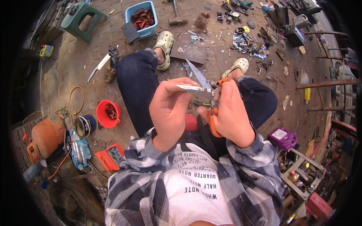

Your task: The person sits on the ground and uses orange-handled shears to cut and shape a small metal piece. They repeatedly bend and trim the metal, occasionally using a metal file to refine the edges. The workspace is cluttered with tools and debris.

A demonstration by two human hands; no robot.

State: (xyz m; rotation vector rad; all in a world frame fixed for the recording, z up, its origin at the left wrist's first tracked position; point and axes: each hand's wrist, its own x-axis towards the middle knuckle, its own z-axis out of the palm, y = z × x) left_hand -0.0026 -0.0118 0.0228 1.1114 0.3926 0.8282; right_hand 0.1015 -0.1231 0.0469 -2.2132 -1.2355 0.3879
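Orange-handled scissors (205,87) are spread open over my lap, one blade pointing up and away, the other lying crosswise with pale, worn marks. My left hand (169,113) is closed on the tip end of the crosswise blade, thumb against it. My right hand (230,116) grips the orange handles, fingers wrapped round them near the pivot. Beneath them, between my legs, small metal pieces and a red round surface (191,122) show partly; the rest there is hidden by my hands.
Around me lie a knife (98,67), red bucket (113,124), blue basin (141,8), green stool (81,22), orange gas cylinder (49,133), purple jug (283,139), metal plate (192,52) and scattered metal parts (247,45). Metal frames (328,84) stand at the right.
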